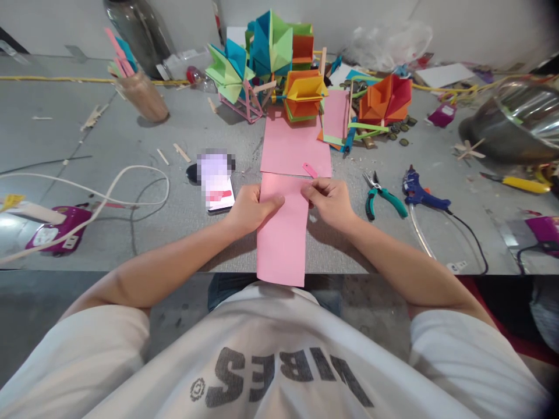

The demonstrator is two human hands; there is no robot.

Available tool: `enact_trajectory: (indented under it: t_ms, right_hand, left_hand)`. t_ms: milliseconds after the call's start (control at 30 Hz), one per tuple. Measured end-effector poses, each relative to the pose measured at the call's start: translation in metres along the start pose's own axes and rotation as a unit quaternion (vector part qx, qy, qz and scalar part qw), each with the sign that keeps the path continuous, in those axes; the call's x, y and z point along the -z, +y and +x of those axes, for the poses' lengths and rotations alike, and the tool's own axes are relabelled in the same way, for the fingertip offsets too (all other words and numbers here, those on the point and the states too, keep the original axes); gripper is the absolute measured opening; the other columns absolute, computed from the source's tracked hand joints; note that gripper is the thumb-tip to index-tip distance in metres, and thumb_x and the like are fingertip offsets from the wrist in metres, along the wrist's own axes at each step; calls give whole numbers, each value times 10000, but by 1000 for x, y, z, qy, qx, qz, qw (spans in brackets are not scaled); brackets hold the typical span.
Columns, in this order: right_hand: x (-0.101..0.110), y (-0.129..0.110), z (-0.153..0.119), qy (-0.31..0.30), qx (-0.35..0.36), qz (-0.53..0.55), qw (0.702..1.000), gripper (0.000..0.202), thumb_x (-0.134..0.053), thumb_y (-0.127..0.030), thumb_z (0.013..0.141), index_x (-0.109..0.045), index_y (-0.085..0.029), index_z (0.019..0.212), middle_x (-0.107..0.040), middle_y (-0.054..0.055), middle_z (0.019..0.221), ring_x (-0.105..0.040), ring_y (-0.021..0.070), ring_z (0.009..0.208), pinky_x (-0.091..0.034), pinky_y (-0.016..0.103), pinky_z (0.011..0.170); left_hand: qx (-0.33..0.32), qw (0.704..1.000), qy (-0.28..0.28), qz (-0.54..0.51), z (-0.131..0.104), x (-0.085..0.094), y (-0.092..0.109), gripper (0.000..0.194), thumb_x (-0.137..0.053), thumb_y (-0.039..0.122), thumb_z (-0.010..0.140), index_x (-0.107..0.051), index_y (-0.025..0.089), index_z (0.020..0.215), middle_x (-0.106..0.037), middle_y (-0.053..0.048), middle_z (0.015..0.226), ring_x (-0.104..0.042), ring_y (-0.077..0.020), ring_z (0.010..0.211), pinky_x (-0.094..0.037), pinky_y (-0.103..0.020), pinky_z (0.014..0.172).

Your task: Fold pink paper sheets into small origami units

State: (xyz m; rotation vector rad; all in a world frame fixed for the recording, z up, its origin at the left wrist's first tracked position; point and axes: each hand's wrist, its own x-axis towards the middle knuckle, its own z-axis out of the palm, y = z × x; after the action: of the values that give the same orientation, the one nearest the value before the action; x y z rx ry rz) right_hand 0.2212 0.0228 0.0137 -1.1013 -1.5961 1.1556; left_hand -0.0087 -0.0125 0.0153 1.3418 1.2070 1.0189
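- On my feed the grey table (183, 244) spans the frame; its surface looks matt and finely mottled.
- Held pink sheet (282, 244) is at centre, below the middle. Long axis runs roughly up-down in frame, lower end overhanging the table edge. Flat, matt, rectangular; left edge looks rounded, can't tell if it's a fold.
- Most of its length lies below my grip. Left hand (251, 208) clamps the left edge, thumb on the face. Right hand (332, 203) pinches the right edge narrowly, near the upper corner, so it's the nearer hand to that corner.
- Second pink sheet (290, 154) lies flat just above, partly covered by angular, creased paper forms (271, 49) at upper centre.
- Glue gun (423, 191), right of centre: blue, hard-looking plastic body.
- Pliers (379, 198) just left of it: metal jaws, teal grips.
- Small pink strip (310, 170), just above the right hand: thin, narrow.
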Motion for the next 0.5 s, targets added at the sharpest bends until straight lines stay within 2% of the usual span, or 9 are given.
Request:
enact_trajectory:
  t_ms: [133,233,333,500]
  right_hand:
    - [-2,1,-2,-8,3,-1,1000,481,-818,-629,898,-651,-240,669,-595,-2,600,-518,144,577,-458,309,558]
    - [-4,2,-3,-10,2,-1,1000,462,-817,-623,897,-671,-236,690,-603,-1,606,-534,149,578,-460,311,556]
    - [-4,2,-3,-8,0,-3,1000,457,-810,-625,899,-681,-236,696,-601,-2,607,-535,151,581,-454,308,550]
    - [-2,1,-1,1,10,-6,1000,445,-797,-604,919,-679,-234,701,-583,-1,603,-511,148,574,-426,306,542]
  left_hand:
    - [-47,997,61,16,2,0,-3,346,-844,474,886,-708,182,760,-734,-37,766,-630,-159,670,-498,-270,572]
    - [-79,991,107,-26,5,1,-3,245,-849,407,887,-750,196,960,-716,-7,793,-595,-133,670,-476,-261,604]
    - [-96,985,131,-60,7,4,-3,341,-872,370,877,-729,221,1148,-694,23,787,-553,-114,632,-431,-253,602]
    - [-124,984,130,3,10,7,1,263,-855,403,901,-747,208,1039,-723,-24,868,-645,-141,743,-504,-279,688]
